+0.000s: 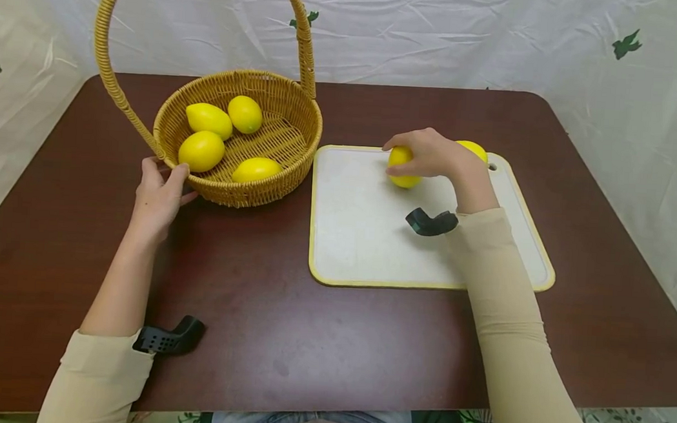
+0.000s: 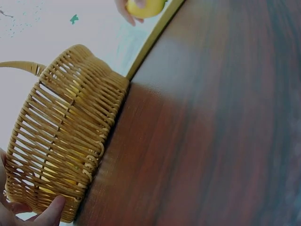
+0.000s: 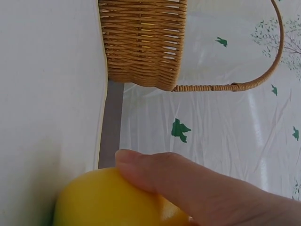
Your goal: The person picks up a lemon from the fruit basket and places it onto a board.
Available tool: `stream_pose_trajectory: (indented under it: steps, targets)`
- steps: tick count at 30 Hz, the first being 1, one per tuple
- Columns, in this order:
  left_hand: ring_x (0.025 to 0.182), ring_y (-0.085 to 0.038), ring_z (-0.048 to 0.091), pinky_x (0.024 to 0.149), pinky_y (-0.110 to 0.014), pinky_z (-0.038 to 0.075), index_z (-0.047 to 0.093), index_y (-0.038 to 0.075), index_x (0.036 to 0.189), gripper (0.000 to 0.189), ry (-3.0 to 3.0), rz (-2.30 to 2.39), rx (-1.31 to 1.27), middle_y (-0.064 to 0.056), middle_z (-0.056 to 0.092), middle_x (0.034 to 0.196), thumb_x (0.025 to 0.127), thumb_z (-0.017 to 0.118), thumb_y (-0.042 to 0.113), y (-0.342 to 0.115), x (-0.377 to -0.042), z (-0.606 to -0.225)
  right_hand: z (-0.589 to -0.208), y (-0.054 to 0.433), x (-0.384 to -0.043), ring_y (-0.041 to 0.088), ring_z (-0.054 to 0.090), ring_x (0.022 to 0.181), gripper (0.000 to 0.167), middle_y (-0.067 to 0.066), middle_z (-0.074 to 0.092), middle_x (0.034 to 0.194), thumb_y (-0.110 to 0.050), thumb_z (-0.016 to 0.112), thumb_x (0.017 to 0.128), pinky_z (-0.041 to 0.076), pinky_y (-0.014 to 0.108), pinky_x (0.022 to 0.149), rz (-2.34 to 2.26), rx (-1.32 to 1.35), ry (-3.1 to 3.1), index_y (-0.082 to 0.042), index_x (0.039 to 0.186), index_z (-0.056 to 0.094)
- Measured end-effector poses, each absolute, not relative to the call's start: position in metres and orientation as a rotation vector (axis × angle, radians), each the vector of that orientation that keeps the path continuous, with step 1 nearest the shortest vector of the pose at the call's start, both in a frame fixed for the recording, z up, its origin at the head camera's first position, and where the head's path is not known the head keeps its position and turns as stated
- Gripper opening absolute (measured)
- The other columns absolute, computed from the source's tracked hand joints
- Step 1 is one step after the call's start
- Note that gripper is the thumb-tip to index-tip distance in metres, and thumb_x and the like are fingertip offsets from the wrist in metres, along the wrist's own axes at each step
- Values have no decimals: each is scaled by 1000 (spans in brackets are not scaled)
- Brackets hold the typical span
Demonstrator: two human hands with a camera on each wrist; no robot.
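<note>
My right hand (image 1: 429, 155) grips a lemon (image 1: 404, 180) over the white cutting board (image 1: 360, 239), its thumb and fingers on either side of the fruit. In the right wrist view the thumb lies on the yellow lemon (image 3: 108, 197), low in the picture. Another lemon (image 1: 473, 148) shows partly behind that hand, near the board's handle hole. On the left, my left hand (image 1: 159, 197) holds the near left side of a wicker basket (image 1: 240, 196). Fingers touch the weave of this basket (image 2: 66, 127) in the left wrist view. Several lemons (image 1: 201, 151) lie inside.
The basket's tall arched handle (image 1: 108, 29) rises above it. Board and basket stand side by side on a dark brown table (image 1: 284, 337). A white sheet with green leaf prints (image 1: 419, 35) hangs behind the table. Each wrist wears a black device (image 1: 170, 337).
</note>
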State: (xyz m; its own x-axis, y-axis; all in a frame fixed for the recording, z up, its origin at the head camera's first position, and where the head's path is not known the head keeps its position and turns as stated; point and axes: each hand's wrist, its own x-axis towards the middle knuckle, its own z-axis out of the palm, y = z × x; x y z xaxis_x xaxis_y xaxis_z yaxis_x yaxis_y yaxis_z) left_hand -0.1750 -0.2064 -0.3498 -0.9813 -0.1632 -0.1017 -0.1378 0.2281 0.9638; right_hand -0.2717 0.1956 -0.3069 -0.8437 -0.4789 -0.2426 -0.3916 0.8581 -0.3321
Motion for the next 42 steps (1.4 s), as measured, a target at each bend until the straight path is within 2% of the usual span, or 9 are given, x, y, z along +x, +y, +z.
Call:
stream_pose_trajectory:
  steps: [7,15,31,42]
  targets:
    - [126,-30,35,95,-40,44,11,3,138,59,-2440,-1923,293,-20,18,141,95,38,35,-208,-177,-350,-306,195,-272,25,42,101,45,7,53,116,-27,58,86,38,38,84,-384,-620,2698,-13,129,52]
    - [126,-30,36,95,-39,44,11,3,138,60,-2453,-1918,290,-20,18,141,95,38,36,-208,-175,-349,-308,198,-272,27,40,107,45,11,49,126,-22,55,86,36,43,91,-313,-603,2689,-10,130,51]
    - [124,-28,38,92,-35,47,13,4,138,58,-2444,-1886,336,-19,21,139,95,39,35,-207,-175,-350,-306,200,-272,28,39,108,44,13,49,123,-15,57,85,36,42,94,-339,-676,2731,-7,128,52]
    - [127,-29,34,95,-39,45,12,3,138,58,-2447,-1916,306,-20,18,141,95,37,33,-206,-175,-348,-304,201,-270,28,38,110,47,14,47,124,-15,57,85,34,42,97,-363,-692,2755,-10,131,49]
